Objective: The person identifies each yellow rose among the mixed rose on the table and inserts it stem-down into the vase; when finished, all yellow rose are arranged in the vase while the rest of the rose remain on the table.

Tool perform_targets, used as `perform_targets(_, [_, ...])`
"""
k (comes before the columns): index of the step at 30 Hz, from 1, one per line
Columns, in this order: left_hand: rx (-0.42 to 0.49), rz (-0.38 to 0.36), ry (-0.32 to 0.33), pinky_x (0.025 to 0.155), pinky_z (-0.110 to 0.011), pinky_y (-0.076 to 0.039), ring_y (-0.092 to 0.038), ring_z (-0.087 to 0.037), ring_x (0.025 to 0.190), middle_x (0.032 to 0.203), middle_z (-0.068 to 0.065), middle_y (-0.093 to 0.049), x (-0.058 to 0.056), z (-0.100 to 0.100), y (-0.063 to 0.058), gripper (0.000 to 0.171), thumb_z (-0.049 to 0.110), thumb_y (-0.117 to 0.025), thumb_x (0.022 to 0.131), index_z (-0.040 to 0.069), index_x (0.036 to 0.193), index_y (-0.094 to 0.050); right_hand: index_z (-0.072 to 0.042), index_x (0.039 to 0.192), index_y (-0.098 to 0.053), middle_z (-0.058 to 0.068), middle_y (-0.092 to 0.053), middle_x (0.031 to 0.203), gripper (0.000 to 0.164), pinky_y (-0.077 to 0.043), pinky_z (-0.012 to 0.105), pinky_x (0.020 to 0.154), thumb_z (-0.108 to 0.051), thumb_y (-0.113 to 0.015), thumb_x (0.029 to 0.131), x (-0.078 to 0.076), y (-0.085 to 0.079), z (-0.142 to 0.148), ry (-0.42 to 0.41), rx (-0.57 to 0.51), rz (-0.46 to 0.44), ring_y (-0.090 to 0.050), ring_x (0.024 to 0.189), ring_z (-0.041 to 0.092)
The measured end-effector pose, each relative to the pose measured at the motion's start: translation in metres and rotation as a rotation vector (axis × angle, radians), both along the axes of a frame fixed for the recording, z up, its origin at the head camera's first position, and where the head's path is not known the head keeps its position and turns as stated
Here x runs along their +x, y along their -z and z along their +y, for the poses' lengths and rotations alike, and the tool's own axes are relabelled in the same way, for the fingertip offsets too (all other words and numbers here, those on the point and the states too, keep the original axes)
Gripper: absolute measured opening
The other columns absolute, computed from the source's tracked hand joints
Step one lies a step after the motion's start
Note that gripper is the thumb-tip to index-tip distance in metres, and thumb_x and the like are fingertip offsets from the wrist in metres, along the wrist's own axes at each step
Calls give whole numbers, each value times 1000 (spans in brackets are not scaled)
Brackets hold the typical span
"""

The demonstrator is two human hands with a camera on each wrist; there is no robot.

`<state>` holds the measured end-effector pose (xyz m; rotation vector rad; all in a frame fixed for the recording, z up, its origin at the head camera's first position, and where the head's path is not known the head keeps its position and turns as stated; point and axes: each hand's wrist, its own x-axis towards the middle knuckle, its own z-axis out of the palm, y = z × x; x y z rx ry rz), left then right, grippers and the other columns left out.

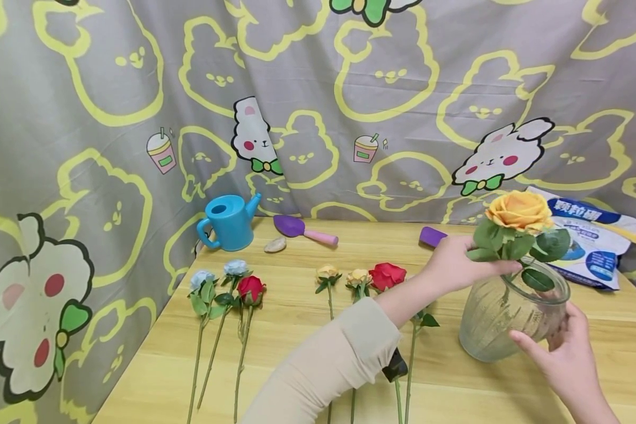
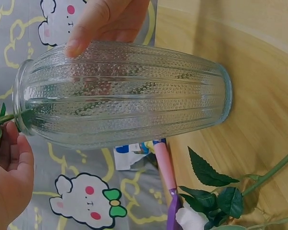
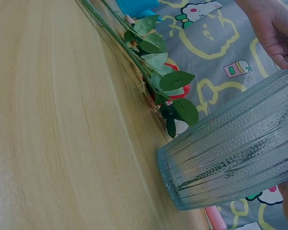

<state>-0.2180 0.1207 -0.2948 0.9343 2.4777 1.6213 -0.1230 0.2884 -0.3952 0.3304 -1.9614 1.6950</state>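
Observation:
A ribbed, clear glass vase [image 1: 490, 330] stands tilted at the right of the table. My left hand [image 1: 463, 265] pinches the stem of a large yellow-orange rose [image 1: 519, 211] just under its leaves, above the vase's mouth. The stem passes into the mouth, and its dark green line shows through the glass in the right wrist view. My right hand [image 1: 569, 350] grips the side of the vase, thumb in front and fingers round the back. From the left wrist view, the right hand's thumb [image 2: 79, 43] presses on the textured glass [image 2: 134, 91].
Left lie two pale blue flowers [image 1: 235, 268] and a red rose [image 1: 251, 290]. Two small yellow flowers [image 1: 327, 273] and another red rose [image 1: 387, 275] lie mid-table. Behind are a blue watering can [image 1: 230, 222], stone [image 1: 275, 245], purple trowel [image 1: 291, 226], purple scoop [image 1: 432, 237] and printed bag [image 1: 588, 235].

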Motion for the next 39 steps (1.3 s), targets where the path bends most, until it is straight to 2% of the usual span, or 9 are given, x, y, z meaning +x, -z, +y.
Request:
perform_targets(3, [3, -61, -25, 62, -8, -42, -51, 12, 75, 81, 18, -65, 0, 1, 1, 26, 31, -75, 73, 22, 96, -69, -6, 135, -26, 3, -41, 126, 84, -33, 8, 88, 31, -56, 66, 0, 2, 1, 0, 0, -2, -40, 115, 6])
perform_targets(6, [7, -85, -23, 62, -8, -42, -51, 12, 74, 81, 18, -65, 0, 2, 1, 27, 30, -75, 74, 22, 99, -69, -5, 135, -24, 5, -41, 126, 84, -33, 8, 88, 30, -58, 66, -2, 7, 5, -12, -22, 3, -41, 115, 7])
perform_targets(13, [27, -96, -20, 60, -9, -43, -52, 12, 70, 78, 17, -66, 1, 2, 1, 25, 29, -75, 74, 20, 97, -70, -8, 138, -21, 7, -40, 130, 89, -34, 9, 90, 28, -61, 66, -11, 27, 21, 16, 44, -11, -40, 117, 8])
perform_targets(19, [109, -125, 34, 64, -10, -46, -56, 10, 74, 89, 13, -66, -3, -20, 2, 28, 24, -71, 78, 15, 103, -68, -9, 138, -20, 14, -38, 131, 92, -35, 11, 90, 26, -63, 65, -21, 47, 39, 38, 65, -27, -42, 118, 12])
perform_targets(24, [131, -104, 55, 71, -14, -47, -59, 4, 79, 89, 10, -67, -13, -71, 6, 22, 23, -69, 80, 11, 99, -69, -11, 139, -19, 15, -37, 133, 93, -35, 11, 91, 23, -65, 66, -26, 59, 49, 65, 68, -60, -40, 120, 14])
perform_targets(27, [70, -121, 10, 73, -18, -48, -60, -2, 81, 90, 5, -67, -17, -116, 11, 22, 22, -69, 81, 10, 99, -68, -11, 139, -19, 14, -38, 132, 93, -35, 10, 90, 24, -65, 65, -25, 56, 47, 63, 72, -53, -41, 118, 13])
perform_targets(30, [-34, -133, -62, 76, -20, -48, -61, -7, 85, 94, 1, -67, -19, -161, 19, 24, 22, -67, 82, 9, 102, -66, -9, 138, -20, 11, -40, 130, 92, -36, 10, 89, 25, -64, 65, -20, 47, 40, 49, 63, -35, -43, 116, 10])
perform_targets(35, [-110, -241, -165, 75, -28, -50, -62, -17, 84, 91, -6, -67, -14, -217, 46, 26, 20, -66, 83, 3, 103, -65, -7, 136, -24, 4, -43, 124, 89, -36, 8, 87, 29, -60, 64, -9, 22, 18, 8, 1, -5, -44, 112, 7])
perform_targets(39, [-134, -369, -212, 73, -31, -52, -63, -18, 78, 86, -11, -67, -8, -238, 75, 22, 15, -66, 81, 0, 97, -65, -5, 134, -27, 3, -45, 121, 85, -36, 7, 87, 32, -57, 64, -3, 6, 4, -22, -61, 11, -45, 111, 5])
